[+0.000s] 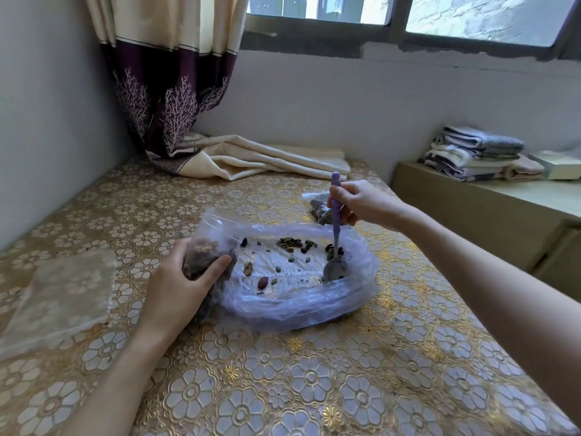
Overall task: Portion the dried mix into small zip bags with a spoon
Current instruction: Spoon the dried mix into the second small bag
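A large clear plastic bag (301, 306) lies open on the table with scattered dried pieces of mix (290, 243) inside. My right hand (361, 202) grips the purple handle of a spoon (335, 221), whose metal bowl rests on the bag's bottom at its right end. My left hand (179, 281) holds a small zip bag (207, 247) partly filled with the mix, upright at the big bag's left edge. Another filled small zip bag (317, 206) lies behind my right hand.
A stack of flat clear zip bags (63, 297) lies at the left on the floral tablecloth (283, 388). A cream curtain end (251, 158) is piled at the table's back. Folded towels (478, 155) sit on a ledge at the right.
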The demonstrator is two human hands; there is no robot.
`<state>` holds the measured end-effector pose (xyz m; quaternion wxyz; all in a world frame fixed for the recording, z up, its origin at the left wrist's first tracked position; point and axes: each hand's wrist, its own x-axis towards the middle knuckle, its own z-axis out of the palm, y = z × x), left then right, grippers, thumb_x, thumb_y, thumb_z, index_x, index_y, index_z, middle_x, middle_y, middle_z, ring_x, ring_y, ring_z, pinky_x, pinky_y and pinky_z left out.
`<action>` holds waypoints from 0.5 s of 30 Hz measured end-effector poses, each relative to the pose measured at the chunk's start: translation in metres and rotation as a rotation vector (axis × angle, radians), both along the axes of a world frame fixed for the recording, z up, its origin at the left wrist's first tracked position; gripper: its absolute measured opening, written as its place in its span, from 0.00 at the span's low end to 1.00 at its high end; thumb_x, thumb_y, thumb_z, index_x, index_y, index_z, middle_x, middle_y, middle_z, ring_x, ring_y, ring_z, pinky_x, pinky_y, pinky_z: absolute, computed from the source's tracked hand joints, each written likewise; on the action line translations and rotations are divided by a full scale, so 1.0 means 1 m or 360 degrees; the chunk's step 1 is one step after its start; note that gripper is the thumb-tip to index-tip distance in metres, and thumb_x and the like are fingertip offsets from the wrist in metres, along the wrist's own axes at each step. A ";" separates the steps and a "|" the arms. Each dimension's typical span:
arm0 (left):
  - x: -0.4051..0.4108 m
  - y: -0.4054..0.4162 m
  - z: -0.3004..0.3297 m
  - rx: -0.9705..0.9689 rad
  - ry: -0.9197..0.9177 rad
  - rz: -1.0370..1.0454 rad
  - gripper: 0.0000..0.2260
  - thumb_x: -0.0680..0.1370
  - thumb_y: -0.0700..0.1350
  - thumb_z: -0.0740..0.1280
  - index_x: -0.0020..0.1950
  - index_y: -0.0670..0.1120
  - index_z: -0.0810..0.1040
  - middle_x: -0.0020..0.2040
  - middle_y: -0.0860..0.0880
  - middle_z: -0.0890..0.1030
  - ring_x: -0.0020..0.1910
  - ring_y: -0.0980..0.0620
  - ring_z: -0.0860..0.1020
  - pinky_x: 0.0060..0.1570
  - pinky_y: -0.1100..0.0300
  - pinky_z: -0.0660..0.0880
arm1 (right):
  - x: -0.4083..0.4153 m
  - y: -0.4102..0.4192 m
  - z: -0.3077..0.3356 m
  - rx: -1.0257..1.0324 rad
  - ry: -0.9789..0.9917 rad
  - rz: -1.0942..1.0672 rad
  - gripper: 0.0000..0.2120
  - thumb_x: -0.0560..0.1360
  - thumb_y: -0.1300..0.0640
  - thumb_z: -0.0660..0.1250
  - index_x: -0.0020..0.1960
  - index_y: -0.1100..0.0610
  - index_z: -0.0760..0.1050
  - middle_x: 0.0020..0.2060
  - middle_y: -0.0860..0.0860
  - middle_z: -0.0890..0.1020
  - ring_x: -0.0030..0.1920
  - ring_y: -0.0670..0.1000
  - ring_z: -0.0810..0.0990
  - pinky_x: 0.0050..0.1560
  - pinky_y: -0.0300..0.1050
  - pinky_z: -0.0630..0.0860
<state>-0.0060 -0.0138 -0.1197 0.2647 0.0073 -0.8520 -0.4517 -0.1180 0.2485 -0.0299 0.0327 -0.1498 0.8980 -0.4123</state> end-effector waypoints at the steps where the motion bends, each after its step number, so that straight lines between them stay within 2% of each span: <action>1: 0.000 0.000 0.000 0.0001 0.0003 0.0001 0.18 0.66 0.60 0.67 0.52 0.55 0.74 0.43 0.63 0.76 0.42 0.68 0.74 0.37 0.72 0.67 | 0.000 -0.001 -0.001 0.0010 -0.0054 0.0009 0.16 0.82 0.56 0.53 0.40 0.58 0.72 0.33 0.52 0.78 0.30 0.45 0.75 0.30 0.33 0.73; 4: -0.002 0.001 -0.001 -0.0008 0.0008 0.0012 0.19 0.65 0.60 0.67 0.52 0.55 0.74 0.42 0.63 0.75 0.42 0.68 0.73 0.37 0.72 0.67 | 0.002 -0.001 -0.007 0.0014 -0.0175 0.0036 0.16 0.82 0.55 0.53 0.40 0.59 0.72 0.33 0.55 0.79 0.32 0.48 0.75 0.32 0.36 0.74; 9: -0.002 0.000 -0.002 -0.0037 0.0003 0.0003 0.19 0.65 0.60 0.67 0.53 0.55 0.73 0.42 0.64 0.74 0.41 0.70 0.71 0.36 0.74 0.65 | 0.005 0.000 -0.014 0.0041 -0.0303 -0.0077 0.19 0.82 0.54 0.55 0.37 0.62 0.74 0.27 0.55 0.82 0.25 0.46 0.77 0.27 0.35 0.75; 15: -0.004 -0.001 -0.004 -0.0055 -0.0003 -0.0013 0.19 0.65 0.61 0.67 0.52 0.55 0.73 0.43 0.60 0.76 0.42 0.67 0.73 0.37 0.72 0.66 | 0.010 -0.004 -0.023 -0.0206 -0.0374 -0.0268 0.18 0.80 0.56 0.59 0.37 0.65 0.76 0.25 0.55 0.81 0.23 0.47 0.79 0.24 0.35 0.75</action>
